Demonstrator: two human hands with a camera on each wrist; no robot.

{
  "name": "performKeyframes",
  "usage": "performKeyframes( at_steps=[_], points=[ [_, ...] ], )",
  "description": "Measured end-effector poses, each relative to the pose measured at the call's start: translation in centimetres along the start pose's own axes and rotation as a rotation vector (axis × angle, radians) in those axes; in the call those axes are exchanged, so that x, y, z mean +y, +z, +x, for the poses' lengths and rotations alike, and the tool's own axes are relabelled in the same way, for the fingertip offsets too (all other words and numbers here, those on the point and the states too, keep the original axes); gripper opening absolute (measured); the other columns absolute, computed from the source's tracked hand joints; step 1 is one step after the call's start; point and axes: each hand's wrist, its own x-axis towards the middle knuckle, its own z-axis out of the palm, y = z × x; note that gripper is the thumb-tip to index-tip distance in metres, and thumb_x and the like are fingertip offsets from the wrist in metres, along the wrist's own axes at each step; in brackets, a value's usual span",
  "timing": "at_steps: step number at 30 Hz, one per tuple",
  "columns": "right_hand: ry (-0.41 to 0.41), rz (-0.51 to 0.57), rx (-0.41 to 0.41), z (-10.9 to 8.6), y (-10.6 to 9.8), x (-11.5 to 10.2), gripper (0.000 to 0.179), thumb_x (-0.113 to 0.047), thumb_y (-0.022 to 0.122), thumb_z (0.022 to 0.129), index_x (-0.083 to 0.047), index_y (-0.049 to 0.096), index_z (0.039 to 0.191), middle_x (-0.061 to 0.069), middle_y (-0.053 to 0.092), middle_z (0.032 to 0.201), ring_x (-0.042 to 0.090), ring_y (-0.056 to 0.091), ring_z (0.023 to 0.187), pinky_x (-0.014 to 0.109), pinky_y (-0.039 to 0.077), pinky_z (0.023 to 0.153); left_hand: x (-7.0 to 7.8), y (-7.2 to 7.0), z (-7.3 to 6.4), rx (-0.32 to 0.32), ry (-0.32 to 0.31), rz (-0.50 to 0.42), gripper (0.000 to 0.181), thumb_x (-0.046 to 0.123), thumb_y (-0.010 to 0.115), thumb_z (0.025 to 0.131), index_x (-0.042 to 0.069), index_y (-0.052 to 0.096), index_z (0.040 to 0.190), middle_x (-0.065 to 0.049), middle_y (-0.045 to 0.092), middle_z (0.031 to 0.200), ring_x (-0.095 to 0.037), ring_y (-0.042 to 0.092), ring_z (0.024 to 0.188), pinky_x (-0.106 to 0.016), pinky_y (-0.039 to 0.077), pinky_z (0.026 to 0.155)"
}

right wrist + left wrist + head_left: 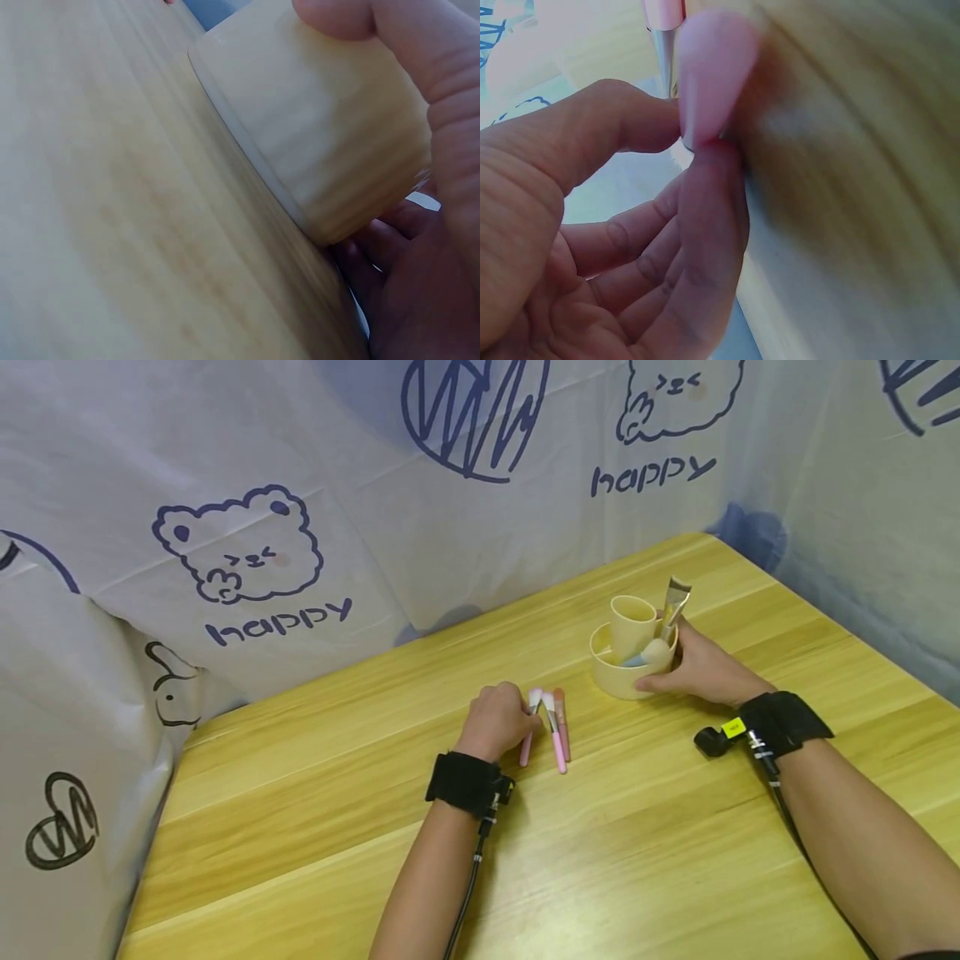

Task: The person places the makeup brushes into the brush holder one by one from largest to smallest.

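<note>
I see the left hand (498,718) pinching a slim pink-handled brush (526,750) between thumb and forefinger; at its 3 o'clock lie a slim light-pink brush (558,749) and a slim dusky-pink brush (564,727). At 2 o'clock, the right hand (705,664) has its fingers curled round a cream two-level round holder (618,682). I judge this a pick-up, calling next for a lift clear of the neighbours. Bare wood-grain surface (315,827) stretches toward 8 o'clock; its far edge lies at 12.
</note>
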Motion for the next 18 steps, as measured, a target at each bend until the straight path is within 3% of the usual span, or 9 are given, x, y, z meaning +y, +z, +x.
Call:
performKeyframes(
  at_steps=[11, 18],
  points=[
    [0.038, -0.02, 0.012, -0.09, -0.22, 0.03, 0.111, -0.018, 0.082, 0.087, -0.018, 0.004, 0.165, 0.021, 0.037, 0.16, 0.038, 0.042, 0.145, 0.058, 0.032, 0.12, -0.06, 0.06, 0.13, -0.004, -0.002, -0.012, 0.039, 0.018, 0.074, 0.094, 0.006, 0.066, 0.057, 0.005, 0.04, 0.044, -0.009, 0.036, 0.04, -0.021, 0.028, 0.041],
    [0.051, -0.019, 0.006, -0.13, -0.42, 0.08, 0.113, -0.018, 0.081, 0.088, -0.02, -0.001, 0.166, 0.022, 0.034, 0.162, 0.039, 0.039, 0.147, 0.06, 0.029, 0.123, -0.1, -0.08, 0.11, -0.015, 0.0, -0.013, 0.042, 0.019, 0.074, 0.094, 0.007, 0.064, 0.055, 0.005, 0.038, 0.043, -0.01, 0.034, 0.04, -0.022, 0.027, 0.041]
  ],
)
